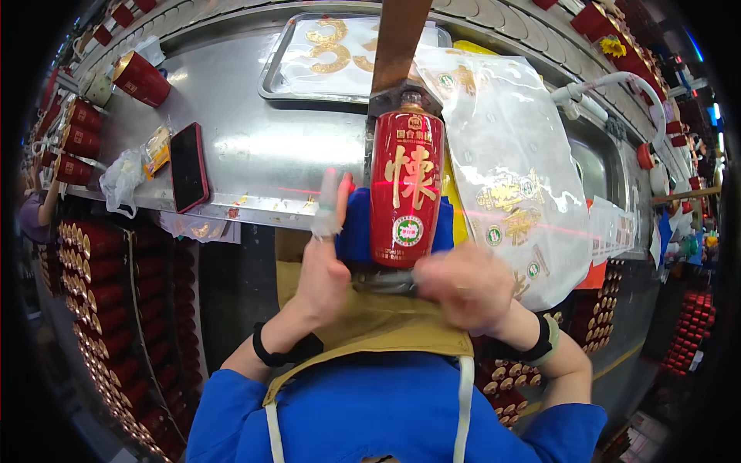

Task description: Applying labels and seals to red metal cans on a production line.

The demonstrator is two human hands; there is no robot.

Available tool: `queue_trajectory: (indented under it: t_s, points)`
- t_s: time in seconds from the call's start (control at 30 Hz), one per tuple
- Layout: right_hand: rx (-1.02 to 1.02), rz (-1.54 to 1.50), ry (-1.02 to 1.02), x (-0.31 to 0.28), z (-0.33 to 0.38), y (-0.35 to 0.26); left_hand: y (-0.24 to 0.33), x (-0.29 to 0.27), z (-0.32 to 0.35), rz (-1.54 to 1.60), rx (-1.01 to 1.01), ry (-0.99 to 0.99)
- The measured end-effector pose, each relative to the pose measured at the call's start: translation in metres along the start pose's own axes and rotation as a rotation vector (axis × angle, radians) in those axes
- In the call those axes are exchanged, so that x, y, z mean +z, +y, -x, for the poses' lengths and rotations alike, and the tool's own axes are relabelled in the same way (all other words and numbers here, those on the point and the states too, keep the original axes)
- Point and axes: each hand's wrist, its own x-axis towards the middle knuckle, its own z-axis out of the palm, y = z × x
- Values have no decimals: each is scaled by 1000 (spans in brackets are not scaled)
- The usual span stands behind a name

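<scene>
A red bottle (407, 202) with gold lettering and a round green-and-white sticker lies on a blue cloth (354, 228), its neck up against a dark holder (417, 89) under a brown bar. To its left is my left hand (324, 270), fingers stretched upward and apart from the bottle, with white covers on some fingertips. Close to the bottle's lower right end, my right hand (469, 287) has its fingers curled in and smeared by motion; whether it holds anything does not show. A translucent sheet of gold and green stickers (509, 166) lies right of the bottle.
A metal tray (276, 85) with gold stickers stands at the back of the steel bench (231, 96). Farther left are a phone (189, 167), a plastic bag (122, 181) and a red cup (142, 78). A white pipe (610, 79) curves at the right. Stacked red bottles flank me below.
</scene>
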Motion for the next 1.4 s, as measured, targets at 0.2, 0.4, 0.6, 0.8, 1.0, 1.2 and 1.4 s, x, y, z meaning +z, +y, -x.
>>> queue_trajectory:
  t_s: [0.2,0.4,0.6,0.8,1.0,1.2,1.4]
  points:
    - [735,69,365,-6,-62,24,-4,2,-6,-474,89,7]
    - [592,-194,292,-1,-52,38,-8,4,-45,-563,400,51]
    - [845,45,431,-13,-66,30,-8,-10,-65,-526,210,77]
    - [712,-404,391,27,5,2,-10,22,-26,-102,59,-59]
    - [851,-292,556,24,32,2,-15,23,-20,183,-43,-45]
    - [955,-308,360,19,7,-7,-18,11,-13,-61,50,-107]
    - [678,-145,459,10,9,-12,-17,12,-5,-398,178,-88]
